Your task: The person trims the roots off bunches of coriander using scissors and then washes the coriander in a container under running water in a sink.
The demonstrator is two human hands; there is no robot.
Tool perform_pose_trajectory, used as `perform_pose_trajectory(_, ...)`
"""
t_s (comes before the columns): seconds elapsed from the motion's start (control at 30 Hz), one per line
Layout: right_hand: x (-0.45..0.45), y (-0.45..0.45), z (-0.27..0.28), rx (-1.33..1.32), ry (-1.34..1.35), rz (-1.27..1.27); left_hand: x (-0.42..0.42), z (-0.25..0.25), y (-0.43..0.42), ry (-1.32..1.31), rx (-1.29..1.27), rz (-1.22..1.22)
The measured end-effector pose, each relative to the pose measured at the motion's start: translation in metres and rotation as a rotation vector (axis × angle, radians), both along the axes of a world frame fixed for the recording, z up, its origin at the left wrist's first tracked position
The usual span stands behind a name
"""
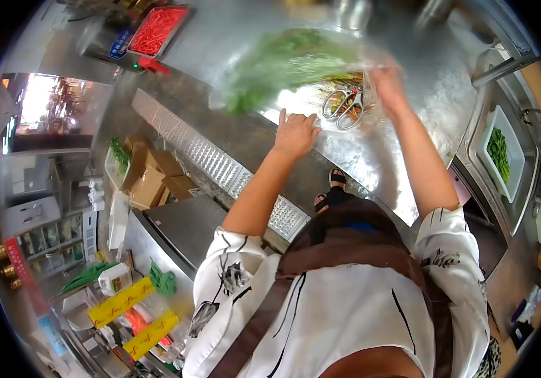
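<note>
My left hand (297, 133) is over the near edge of the steel counter, fingers spread and holding nothing. At the right, my right hand (388, 88) is closed on the end of a clear plastic bag (374, 94), smeared by motion. Leafy green herbs (283, 60), also blurred, stretch leftward from it above the counter; how much of them lies inside the bag I cannot tell. A pair of scissors (344, 108) with metal loop handles lies between my hands, beside trimmed stalk ends (353, 88). The scissor blades are hidden.
The steel counter (371, 157) bears a tray of red strips (158, 30) at far left and a metal container (352, 12) at the back. On the right, a white tray of chopped greens (500, 154) sits in a sink. Cardboard boxes (151, 176) and a floor grate (201, 148) are at left.
</note>
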State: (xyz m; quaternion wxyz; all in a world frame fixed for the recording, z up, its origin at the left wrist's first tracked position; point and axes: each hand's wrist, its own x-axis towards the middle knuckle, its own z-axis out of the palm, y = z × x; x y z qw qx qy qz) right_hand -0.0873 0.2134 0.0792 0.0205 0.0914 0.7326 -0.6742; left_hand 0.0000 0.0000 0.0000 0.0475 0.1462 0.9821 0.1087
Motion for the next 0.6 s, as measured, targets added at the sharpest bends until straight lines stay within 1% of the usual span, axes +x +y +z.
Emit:
perform_pose_trajectory(0.03, -0.003, 0.019, 0.006, 0.044, -0.073, -0.142, 0.002, 0.003, 0.007, -0.022, 0.036, -0.035)
perform_pose_trajectory(0.07, -0.002, 0.034, 0.002, 0.065, -0.074, -0.158, 0.002, 0.007, 0.012, -0.043, 0.066, -0.073)
perform_pose_trajectory(0.1, 0.002, -0.014, -0.044, -0.019, -0.144, -0.014, 0.005, 0.027, -0.050, -0.115, -0.106, -0.070)
perform_pose_trajectory(0.13, 0.000, -0.009, -0.040, 0.070, -0.135, 0.107, -0.008, 0.035, -0.044, 0.050, 0.019, -0.135)
perform_pose_trajectory(0.17, 0.005, 0.000, -0.034, 0.284, -0.055, 0.246, -0.023, 0.043, -0.034, 0.217, 0.154, -0.194)
perform_pose_trajectory(0.2, 0.017, 0.009, -0.007, 0.527, 0.035, 0.385, -0.048, 0.062, -0.014, 0.162, 0.185, -0.144)
perform_pose_trajectory(0.27, 0.050, 0.002, 0.009, 0.630, 0.004, 0.497, -0.087, 0.070, -0.015, 0.197, 0.447, -0.128)
perform_pose_trajectory(0.3, 0.062, -0.005, 0.021, 0.739, 0.094, 0.533, -0.108, 0.092, -0.011, 0.021, 0.487, 0.016)
perform_pose_trajectory(0.33, 0.071, -0.012, 0.023, 0.785, 0.286, 0.559, -0.128, 0.106, -0.006, -0.092, 0.690, 0.114)
perform_pose_trajectory(0.37, 0.079, -0.024, 0.022, 0.679, 0.526, 0.491, -0.154, 0.112, -0.007, -0.131, 0.748, 0.120)
perform_pose_trajectory(0.4, 0.081, -0.032, 0.022, 0.580, 0.564, 0.599, -0.184, 0.115, -0.008, -0.165, 0.801, 0.117)
perform_pose_trajectory(0.43, 0.076, -0.044, 0.021, 0.577, 0.558, 0.582, -0.210, 0.112, -0.006, -0.173, 0.793, 0.104)
perform_pose_trajectory(0.5, 0.066, -0.068, 0.014, 0.298, 0.419, 0.677, -0.249, 0.108, -0.003, -0.200, 0.803, 0.080)
perform_pose_trajectory(0.53, 0.053, -0.077, -0.008, 0.336, 0.368, 0.630, -0.256, 0.111, -0.003, -0.212, 0.801, 0.061)
perform_pose_trajectory(0.6, 0.027, -0.080, -0.035, 0.731, 0.110, 0.350, -0.274, 0.119, -0.006, -0.190, 0.271, -0.049)
